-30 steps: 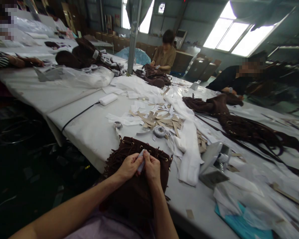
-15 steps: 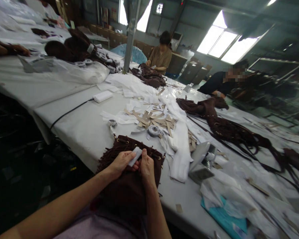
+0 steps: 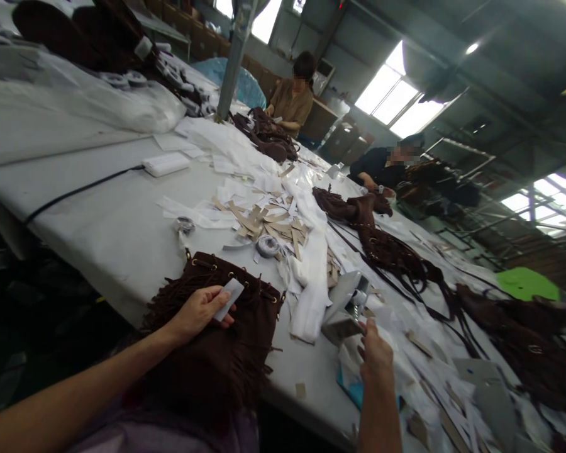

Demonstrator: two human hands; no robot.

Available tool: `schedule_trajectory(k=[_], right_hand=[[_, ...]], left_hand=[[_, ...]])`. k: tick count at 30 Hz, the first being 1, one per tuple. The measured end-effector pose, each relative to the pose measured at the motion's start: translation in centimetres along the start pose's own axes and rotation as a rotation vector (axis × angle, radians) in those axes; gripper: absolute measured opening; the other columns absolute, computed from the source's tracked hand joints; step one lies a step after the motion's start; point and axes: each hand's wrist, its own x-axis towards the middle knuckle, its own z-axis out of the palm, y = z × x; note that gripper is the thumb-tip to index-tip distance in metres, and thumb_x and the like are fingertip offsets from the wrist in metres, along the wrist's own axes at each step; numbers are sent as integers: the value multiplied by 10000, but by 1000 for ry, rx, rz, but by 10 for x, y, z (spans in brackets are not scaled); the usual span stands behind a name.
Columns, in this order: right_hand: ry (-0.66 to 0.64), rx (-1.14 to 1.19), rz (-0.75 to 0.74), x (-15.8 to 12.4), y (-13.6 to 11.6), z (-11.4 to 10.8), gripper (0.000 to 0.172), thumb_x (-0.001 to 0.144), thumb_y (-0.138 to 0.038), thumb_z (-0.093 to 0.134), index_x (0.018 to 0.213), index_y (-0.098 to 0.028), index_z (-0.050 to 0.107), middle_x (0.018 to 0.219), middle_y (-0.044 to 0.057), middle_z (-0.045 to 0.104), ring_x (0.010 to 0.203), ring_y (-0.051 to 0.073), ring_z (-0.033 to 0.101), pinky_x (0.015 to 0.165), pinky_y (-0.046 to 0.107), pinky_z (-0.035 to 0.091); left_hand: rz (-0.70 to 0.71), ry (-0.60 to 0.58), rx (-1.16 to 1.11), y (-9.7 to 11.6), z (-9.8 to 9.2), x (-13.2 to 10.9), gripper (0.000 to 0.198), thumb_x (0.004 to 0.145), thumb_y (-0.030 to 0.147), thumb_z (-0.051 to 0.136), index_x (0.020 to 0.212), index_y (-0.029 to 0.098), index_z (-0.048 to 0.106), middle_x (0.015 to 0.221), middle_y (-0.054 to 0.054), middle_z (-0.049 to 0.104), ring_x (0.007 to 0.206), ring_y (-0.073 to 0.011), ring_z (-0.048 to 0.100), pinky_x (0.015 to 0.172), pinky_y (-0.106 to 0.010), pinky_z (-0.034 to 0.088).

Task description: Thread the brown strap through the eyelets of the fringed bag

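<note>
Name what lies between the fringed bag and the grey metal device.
The head view shows a white strip between the fringed bag and grey metal device.

My dark brown bag, fringed at both sides, lies tilted at the edge of the table, gold-coloured eyelets along its top. I pinch a small pale strip in my left hand, slanting over the bag's upper front. A grey device stands just beside my right hand

Left hand pinched, right hand outstretched, perhaps half-curled.
</note>
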Motion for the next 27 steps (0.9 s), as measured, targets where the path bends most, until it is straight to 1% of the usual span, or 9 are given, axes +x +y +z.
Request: schedule_trajectory(k=[3,7,9,11,15,18,22,25,27], right_hand=[[-34,28,119,5,-7,9,308,657,-463,693,657,-160,638,677,16,613,612,143,517,549,287,397],[5,93,153,3,-15,17,199,547,-315,751,616,-165,640,541,-21,552,587,149,476,510,283,343],[41,141,152,0,-19,17,202,492,-276,764,600,-167,634,517,-26,546,609,158,492,510,281,352],[73,196,135,-4,-23,15,226,456,-263,771,601,-168,627,561,-19,589,669,166,532,536,271,388],[125,279,58,-17,-26,3,299,455,-337,770,683,-181,654,706,-16,667,804,159,578,595,229,442],[101,291,52,-28,-15,-2,363,417,-372,783,701,-181,663,746,-9,683,802,152,596,565,207,452],[12,263,93,-39,17,4,449,366,-456,783,673,-156,652,682,32,676,609,155,598,455,237,442],[-2,216,46,-39,36,12,512,393,-557,765,679,-148,648,570,18,635,486,134,534,424,258,423],[12,164,-2,-36,44,15,507,442,-597,753,661,-152,646,500,2,597,449,133,494,419,274,407]], left_hand=[[22,19,14,0,2,-1,427,814,551,607,871,128,627,751,-37,691,562,-153,672,525,-240,563],[42,37,36,-1,3,-1,428,815,559,595,838,133,620,708,-23,668,544,-151,660,509,-241,557],[54,42,45,-4,3,0,422,822,560,582,832,139,611,677,-11,651,539,-151,653,501,-241,553],[65,46,57,-6,3,0,413,831,556,570,823,144,603,657,-3,639,535,-151,648,497,-240,548],[83,36,81,-7,3,0,399,850,541,552,802,148,593,651,1,632,528,-143,641,500,-235,542],[86,39,85,-7,3,0,399,852,540,550,803,146,596,648,0,631,526,-142,638,494,-231,536],[82,44,85,-6,3,0,404,844,545,558,799,145,600,649,-5,636,520,-142,634,489,-230,531],[81,43,93,-7,3,0,403,841,545,560,805,145,594,641,-5,636,515,-143,633,483,-230,529],[84,40,102,-7,3,0,400,848,541,554,805,146,591,628,-1,632,510,-142,630,482,-228,530]])
